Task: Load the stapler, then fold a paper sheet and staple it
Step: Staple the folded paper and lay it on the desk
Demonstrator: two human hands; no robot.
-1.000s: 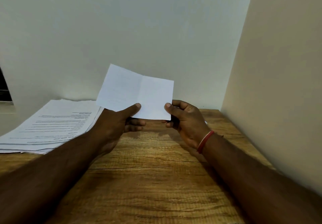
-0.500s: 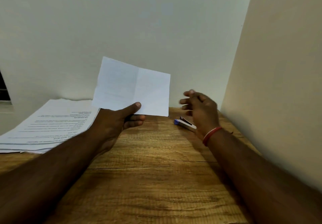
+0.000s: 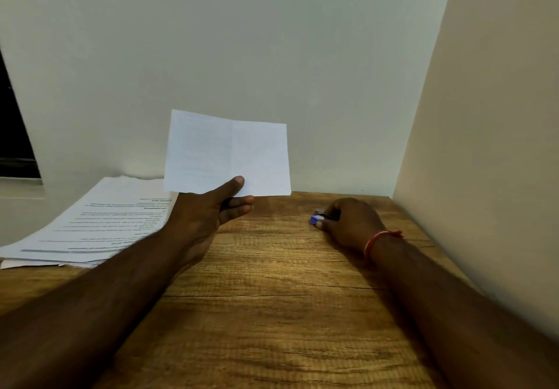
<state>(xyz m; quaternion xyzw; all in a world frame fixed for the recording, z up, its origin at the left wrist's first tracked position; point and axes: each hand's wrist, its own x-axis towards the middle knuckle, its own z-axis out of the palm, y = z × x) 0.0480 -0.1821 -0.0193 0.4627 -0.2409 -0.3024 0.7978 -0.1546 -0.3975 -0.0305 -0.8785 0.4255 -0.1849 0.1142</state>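
A folded white paper sheet [image 3: 227,154] stands upright above the wooden table [image 3: 272,313], with a crease down its middle. My left hand [image 3: 208,210] pinches its lower edge, thumb in front and fingers behind. At the right, a small blue stapler [image 3: 316,217] lies on the table near the back. My right hand [image 3: 348,225] covers most of it, fingers curled round it, so only its blue front end shows.
A stack of printed sheets [image 3: 99,225] lies at the back left of the table. A pale wall stands behind the table. A beige side wall [image 3: 484,146] runs close along the table's right edge.
My right hand let go of the folded sheet, moved right and down, and closed round the stapler. The left hand raised the sheet slightly and holds it alone.
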